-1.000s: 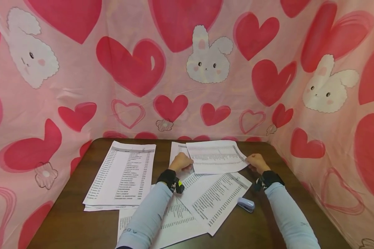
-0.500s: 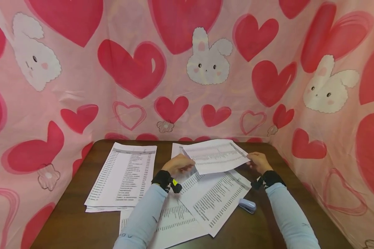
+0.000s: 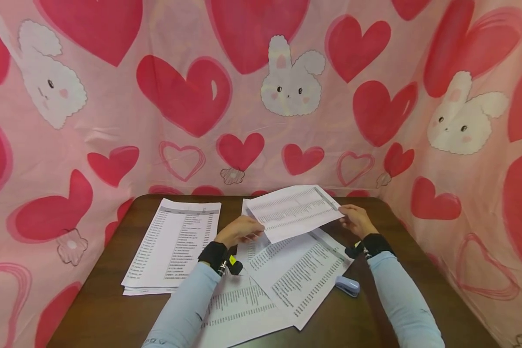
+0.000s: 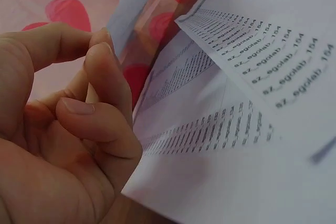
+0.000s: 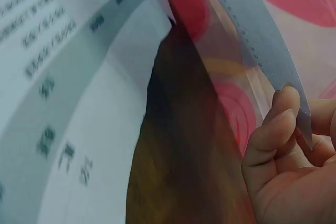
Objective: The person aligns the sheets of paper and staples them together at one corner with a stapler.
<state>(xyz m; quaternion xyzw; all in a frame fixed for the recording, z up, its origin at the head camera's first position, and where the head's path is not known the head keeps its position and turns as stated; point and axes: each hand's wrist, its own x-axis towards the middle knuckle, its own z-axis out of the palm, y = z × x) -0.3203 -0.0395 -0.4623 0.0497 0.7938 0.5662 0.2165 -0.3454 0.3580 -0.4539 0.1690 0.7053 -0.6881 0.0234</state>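
Observation:
A printed sheet of paper (image 3: 292,212) is held raised and tilted above other sheets. My left hand (image 3: 240,229) pinches its left side between thumb and finger, while my right hand (image 3: 356,220) pinches its right corner. In the left wrist view the sheet (image 4: 137,9) runs up from the fingertips, with the other fingers curled beneath. The right wrist view catches the sheet (image 5: 262,30) almost edge-on between thumb and fingers (image 5: 278,129). Below lie overlapping printed sheets (image 3: 306,275), set at different angles.
A lavender stapler (image 3: 347,286) lies right of the loose sheets. To the left a stack of printed paper (image 3: 169,251) rests on the dark wooden table (image 3: 100,290). Another sheet (image 3: 243,314) lies partly under my left forearm. A pink heart-patterned cloth (image 3: 243,121) surrounds the table.
The held sheet has risen off the others, shifted slightly left and tilted, its right side higher. Both hands have moved a little left with it, still holding its sides.

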